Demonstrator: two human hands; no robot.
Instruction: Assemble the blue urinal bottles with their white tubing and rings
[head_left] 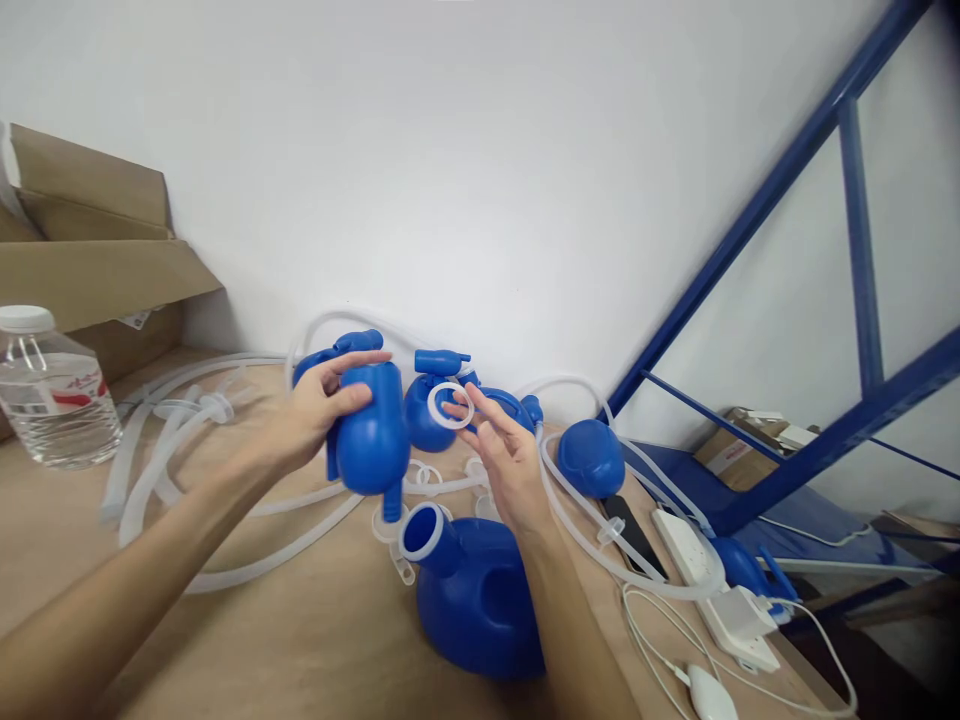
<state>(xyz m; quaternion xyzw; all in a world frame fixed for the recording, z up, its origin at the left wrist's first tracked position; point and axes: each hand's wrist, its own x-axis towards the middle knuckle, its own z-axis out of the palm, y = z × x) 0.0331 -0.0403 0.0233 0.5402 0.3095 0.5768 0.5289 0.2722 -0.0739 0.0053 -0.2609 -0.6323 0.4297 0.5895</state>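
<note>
My left hand (324, 405) grips a blue plastic piece (373, 435) with a rounded body and a narrow ribbed spout pointing down. Between the fingers of my right hand (499, 440) is a thin white ring (433, 408), held upright to the right of that piece. Below both hands a large blue bottle (480, 600) lies on the wooden table (300, 640), its open mouth facing up and left with a pale rim. My right forearm covers part of it. Small clear rings and caps (390, 525) lie beside its mouth.
Translucent hoses (255, 575) curl over the table. More blue parts (591, 458) stand near the wall. At the left are a water bottle (60, 400) and a cardboard box (97, 275). A power strip (686, 545), black phone (634, 535) and blue metal frame (750, 230) are at the right.
</note>
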